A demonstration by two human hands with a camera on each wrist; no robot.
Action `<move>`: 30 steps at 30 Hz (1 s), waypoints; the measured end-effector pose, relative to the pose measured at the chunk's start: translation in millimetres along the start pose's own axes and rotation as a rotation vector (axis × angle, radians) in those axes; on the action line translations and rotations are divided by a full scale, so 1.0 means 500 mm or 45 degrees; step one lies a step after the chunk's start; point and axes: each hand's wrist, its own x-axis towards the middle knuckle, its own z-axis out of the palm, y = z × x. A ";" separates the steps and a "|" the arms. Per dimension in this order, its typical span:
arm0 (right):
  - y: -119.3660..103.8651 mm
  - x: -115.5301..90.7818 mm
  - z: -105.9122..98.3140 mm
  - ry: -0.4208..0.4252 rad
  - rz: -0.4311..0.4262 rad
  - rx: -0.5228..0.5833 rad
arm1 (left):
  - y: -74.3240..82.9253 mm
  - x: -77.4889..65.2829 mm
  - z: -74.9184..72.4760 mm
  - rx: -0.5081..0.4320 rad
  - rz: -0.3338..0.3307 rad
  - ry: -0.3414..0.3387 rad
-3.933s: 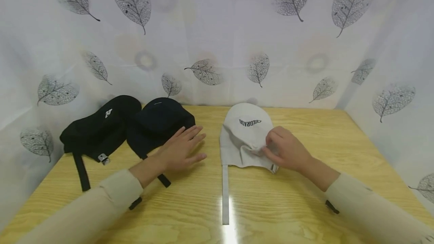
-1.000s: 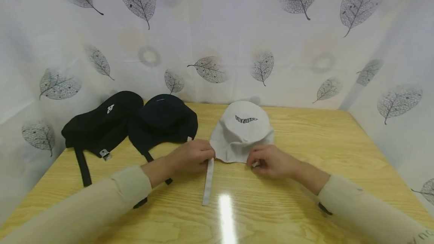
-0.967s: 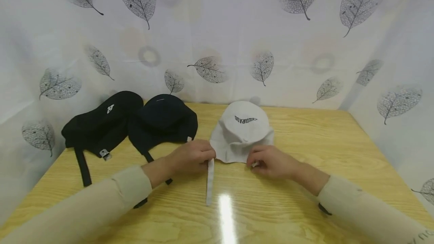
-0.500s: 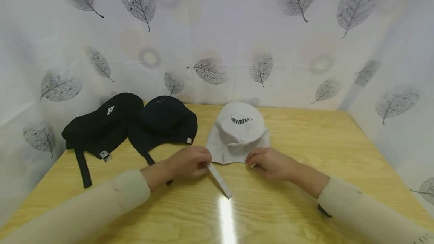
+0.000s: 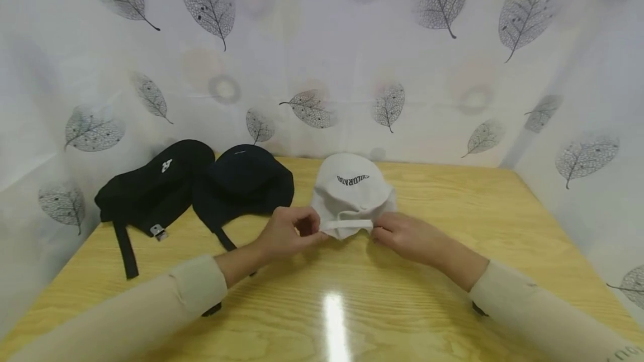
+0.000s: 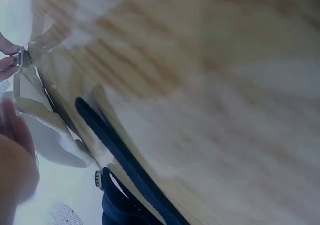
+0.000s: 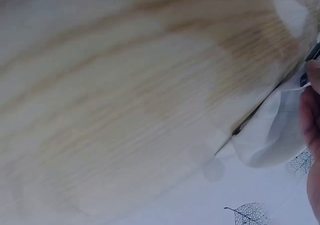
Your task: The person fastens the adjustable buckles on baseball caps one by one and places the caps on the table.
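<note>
A light grey cap (image 5: 352, 183) with dark COLORADO lettering lies mid-table, brim toward the back wall. Its strap (image 5: 352, 224) runs sideways across the back opening, between both hands. My left hand (image 5: 289, 233) is at the cap's left back edge, thumb and bent fingers around the edge by the strap's base. My right hand (image 5: 410, 237) pinches the cap's right back edge, where the free strap end reaches its fingertips. In the left wrist view, right-hand fingers hold a small metal buckle (image 6: 17, 59). A dark bit of that buckle (image 7: 303, 79) shows in the right wrist view.
Left of the grey cap lie a navy cap (image 5: 246, 180) and a black cap (image 5: 156, 183), overlapping. The black cap's strap (image 5: 126, 250) hangs toward the front; the navy cap's strap (image 6: 130, 160) passes under my left arm. A leaf-print curtain (image 5: 332, 60) encloses the wooden table (image 5: 282, 317).
The strap, which hung toward the front from my left hand, now lies sideways across to my right hand. The grey cap has shifted slightly left; the other caps stay put.
</note>
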 end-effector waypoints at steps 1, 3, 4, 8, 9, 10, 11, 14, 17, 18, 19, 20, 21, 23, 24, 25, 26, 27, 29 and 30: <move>0.002 0.000 0.001 0.026 -0.022 -0.012 | -0.011 -0.001 0.001 0.034 0.036 0.015; 0.007 0.001 0.002 0.098 -0.063 -0.047 | -0.039 -0.004 0.005 0.124 0.130 0.054; 0.008 0.002 0.002 0.144 -0.079 -0.068 | -0.042 -0.004 0.003 0.176 0.171 0.069; 0.008 0.010 0.007 0.299 -0.084 -0.058 | -0.050 -0.003 0.002 0.330 0.317 0.097; 0.007 0.014 0.007 0.320 -0.072 -0.048 | -0.051 -0.002 0.002 0.364 0.340 0.084; 0.005 0.017 0.007 0.336 -0.052 -0.029 | -0.051 -0.002 0.002 0.394 0.353 0.068; 0.002 0.021 0.007 0.354 -0.030 -0.006 | -0.051 -0.002 0.002 0.422 0.362 0.049; -0.006 0.035 0.007 0.413 0.067 0.072 | -0.051 -0.003 0.002 0.480 0.357 0.000; -0.014 0.047 0.010 0.462 0.173 0.158 | -0.052 -0.004 0.001 0.493 0.322 -0.002; -0.016 0.050 0.011 0.472 0.206 0.179 | -0.054 -0.004 0.002 0.484 0.316 0.007; -0.018 0.053 0.013 0.478 0.231 0.197 | -0.055 -0.004 0.002 0.476 0.310 0.017; -0.019 0.055 0.014 0.485 0.251 0.217 | -0.056 -0.004 0.002 0.462 0.303 0.024; -0.020 0.056 0.015 0.488 0.273 0.229 | -0.057 -0.003 0.003 0.448 0.303 0.033; -0.021 0.057 0.017 0.487 0.311 0.243 | -0.059 -0.002 0.003 0.431 0.304 0.049; -0.022 0.057 0.018 0.483 0.327 0.251 | -0.060 -0.002 0.003 0.427 0.303 0.059; -0.022 0.057 0.019 0.477 0.341 0.258 | -0.059 -0.002 0.003 0.432 0.301 0.066; -0.022 0.057 0.019 0.466 0.359 0.267 | -0.060 -0.002 0.003 0.435 0.300 0.070; -0.022 0.057 0.020 0.452 0.380 0.275 | -0.062 -0.002 0.003 0.447 0.301 0.073; -0.024 0.056 0.020 0.413 0.429 0.303 | -0.064 -0.003 0.004 0.464 0.291 0.073; -0.025 0.056 0.020 0.396 0.458 0.313 | -0.066 -0.004 0.004 0.472 0.281 0.071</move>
